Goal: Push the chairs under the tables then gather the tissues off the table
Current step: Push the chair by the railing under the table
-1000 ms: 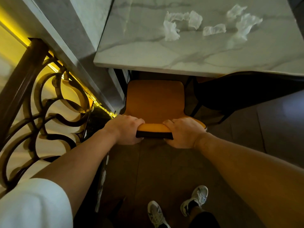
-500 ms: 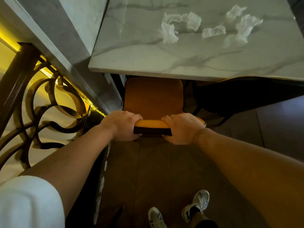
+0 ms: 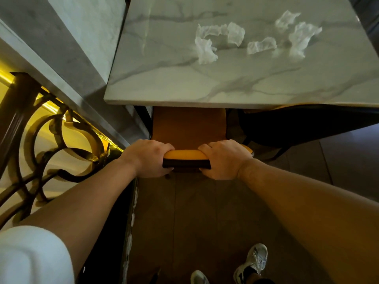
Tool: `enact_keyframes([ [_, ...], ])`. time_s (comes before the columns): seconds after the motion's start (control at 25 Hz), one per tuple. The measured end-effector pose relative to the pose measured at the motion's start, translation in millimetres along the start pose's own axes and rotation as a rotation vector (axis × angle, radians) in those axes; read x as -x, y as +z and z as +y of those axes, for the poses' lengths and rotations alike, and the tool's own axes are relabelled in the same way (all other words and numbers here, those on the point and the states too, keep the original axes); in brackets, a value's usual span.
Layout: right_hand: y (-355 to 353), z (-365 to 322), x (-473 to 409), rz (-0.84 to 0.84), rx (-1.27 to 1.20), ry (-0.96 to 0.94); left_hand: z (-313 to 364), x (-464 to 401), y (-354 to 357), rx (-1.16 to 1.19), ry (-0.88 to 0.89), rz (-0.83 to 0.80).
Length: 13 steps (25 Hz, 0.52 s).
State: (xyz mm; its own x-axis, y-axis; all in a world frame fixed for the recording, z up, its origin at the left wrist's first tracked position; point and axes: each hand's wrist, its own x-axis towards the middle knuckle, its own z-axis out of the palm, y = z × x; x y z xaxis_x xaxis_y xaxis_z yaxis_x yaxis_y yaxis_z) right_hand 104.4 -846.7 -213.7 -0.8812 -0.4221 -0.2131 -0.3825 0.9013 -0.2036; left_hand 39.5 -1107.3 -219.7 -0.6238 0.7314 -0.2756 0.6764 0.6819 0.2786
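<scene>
An orange chair stands in front of me with most of its seat under the marble table. My left hand grips the left end of the chair's backrest top. My right hand grips the right end. Several crumpled white tissues lie on the far half of the tabletop: one bunch left of centre, a small one in the middle, and more to the right.
A marble wall ledge and an ornate metal railing run close along the left. A dark second chair sits under the table's right side. Wooden floor and my shoes are below.
The chair has slid forward, further under the table, with both hands still on its backrest. I have stepped closer to the table.
</scene>
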Motion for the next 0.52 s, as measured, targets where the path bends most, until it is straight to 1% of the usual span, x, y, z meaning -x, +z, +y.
enact_keyframes([
  [0.32, -9.9, 11.8, -33.5, 0.002, -0.006, -0.013, -23.9, -23.6, -18.3, -0.027, -0.013, 0.012],
  [0.52, -15.9, 21.4, -57.8, -0.035, -0.009, -0.003, -34.6, -38.8, -28.4, -0.063, -0.028, 0.088],
])
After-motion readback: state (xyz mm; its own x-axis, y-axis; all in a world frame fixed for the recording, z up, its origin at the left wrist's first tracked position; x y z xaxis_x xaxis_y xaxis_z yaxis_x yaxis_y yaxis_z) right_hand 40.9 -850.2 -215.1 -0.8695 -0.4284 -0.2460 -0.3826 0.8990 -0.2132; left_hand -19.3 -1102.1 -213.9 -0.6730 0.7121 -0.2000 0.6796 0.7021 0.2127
